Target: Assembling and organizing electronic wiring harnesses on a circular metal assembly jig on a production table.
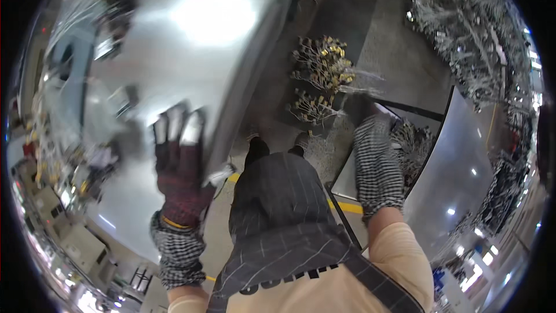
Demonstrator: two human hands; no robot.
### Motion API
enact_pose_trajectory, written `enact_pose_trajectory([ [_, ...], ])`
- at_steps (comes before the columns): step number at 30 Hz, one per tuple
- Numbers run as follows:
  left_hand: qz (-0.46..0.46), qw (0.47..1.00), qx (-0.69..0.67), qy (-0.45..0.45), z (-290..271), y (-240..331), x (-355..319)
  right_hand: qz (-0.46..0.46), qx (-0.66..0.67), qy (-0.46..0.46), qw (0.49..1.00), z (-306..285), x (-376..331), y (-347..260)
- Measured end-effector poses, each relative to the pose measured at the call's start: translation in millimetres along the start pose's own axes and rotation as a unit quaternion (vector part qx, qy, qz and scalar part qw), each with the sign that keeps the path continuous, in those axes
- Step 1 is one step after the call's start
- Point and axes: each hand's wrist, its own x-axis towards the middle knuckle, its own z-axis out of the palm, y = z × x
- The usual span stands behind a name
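Note:
My left hand, in a dark red and black glove with pale fingertips, is over the shiny metal tabletop. Its fingers are stretched out and apart, with nothing seen in them. Beside its thumb is a small whitish thing, too blurred to name. My right hand, in a dark glove under a checked sleeve, is smeared by motion and its fingers do not show. Just left of it are bunches of thin wires with yellow and pale connectors; whether the hand grips any wires cannot be made out.
Many more wires hang in a dense mass at the far right. A second metal surface with a dark edge stands right of my right forearm. Blurred wires and clear plastic lie along the table's left side. Yellow lines mark the floor.

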Motion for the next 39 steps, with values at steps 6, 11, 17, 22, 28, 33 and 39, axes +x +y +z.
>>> enact_pose_trajectory([
  [6,-0.089,0.986,0.138,-0.041,7,-18,-41,0.278,-0.257,0.337,0.862,6,-14,194],
  [11,-0.224,0.974,0.037,0.007,15,-27,-61,0.250,-0.046,0.416,0.873,-41,48,221],
  [17,-0.167,0.940,0.294,-0.042,16,-20,-52,0.053,0.592,0.255,0.763,73,-109,244],
  [22,0.106,0.989,-0.016,-0.098,141,103,-44,-0.120,0.683,0.085,0.715,166,-130,27],
  [28,-0.164,0.584,-0.699,-0.378,228,166,-113,0.040,0.494,0.239,0.835,227,-232,-126],
  [33,-0.102,0.567,-0.681,-0.452,262,187,-137,-0.130,0.533,-0.096,0.830,174,-251,-164],
  [39,0.058,0.853,-0.372,-0.361,223,222,-122,-0.034,0.514,0.065,0.854,241,-286,-132],
])
